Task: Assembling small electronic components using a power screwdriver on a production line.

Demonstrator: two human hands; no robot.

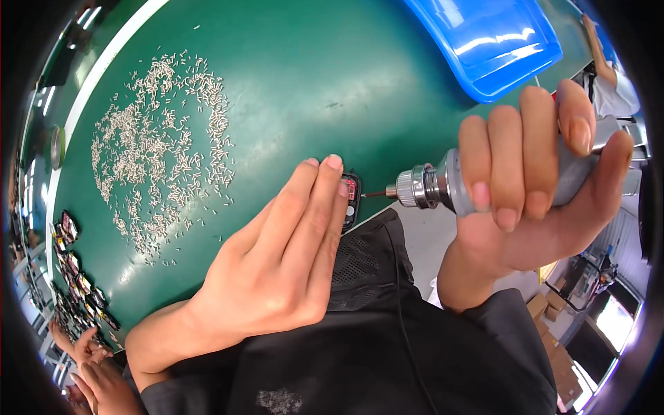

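Small black part (351, 195), with a red patch, is pinned at the near edge of the green table (290, 83) under the flat, extended fingers of the left hand (277, 270). Loose pale pins (162, 149) are scattered far left. Rightward, an electric screwdriver (443, 185) is gripped tight in the right hand (532, 180), bit pointed at the part. Blue tray (484, 41) noted behind.

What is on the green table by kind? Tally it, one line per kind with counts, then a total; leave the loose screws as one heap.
Blue plastic tray: 1
Grey power screwdriver, in the right hand: 1
Small black part under the left hand fingertips: 1
Heap of small screws: 1
Row of small dark parts at the left edge: too many to count
Total counted: 4
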